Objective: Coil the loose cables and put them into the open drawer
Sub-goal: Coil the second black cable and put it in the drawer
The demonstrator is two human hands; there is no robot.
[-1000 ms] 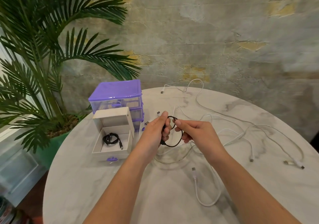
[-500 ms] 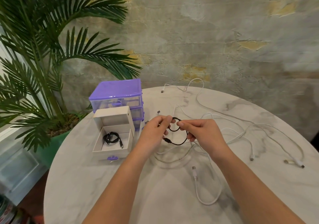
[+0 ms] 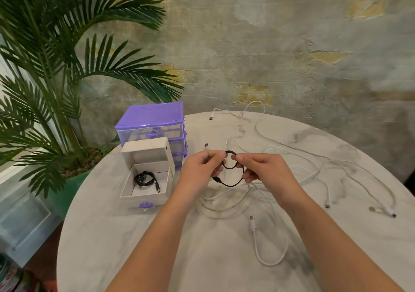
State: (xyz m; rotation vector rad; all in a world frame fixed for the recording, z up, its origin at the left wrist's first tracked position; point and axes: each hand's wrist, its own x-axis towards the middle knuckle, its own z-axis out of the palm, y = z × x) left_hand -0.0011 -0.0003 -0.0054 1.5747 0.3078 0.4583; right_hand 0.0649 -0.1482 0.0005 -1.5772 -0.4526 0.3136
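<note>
1. Far left: open drawer (image 3: 146, 196) pulled out of the purple organiser (image 3: 152, 123), already holding one coiled black cable (image 3: 146, 179). Risk here, as a judgement: a loosely wound coil dropped in could spring open and tangle with that one.
2. Left hand (image 3: 199, 174): fingers (image 3: 221, 155) closed, thumb and forefinger pinching the top of the short black cable (image 3: 231, 174); one plug end sticking out just below the palm. Likely slip: that free plug end popping loose, undoing the loops.
3. Between the hands: short black cable held above the bench (image 3: 134, 246), formed into a small upper loop and a larger lower loop, not yet gathered tight.
4. Right hand (image 3: 262, 170): fingers (image 3: 239, 157) closed, pinching the same cable at the top, lower fingers curled around the right side of the larger loop.
5. Underneath and to the right: white cables (image 3: 325, 179) sprawled loose across the bench, overlapping. Possible snag: a hanging loop catching a white strand on the way to the drawer, dragging it along.
</note>
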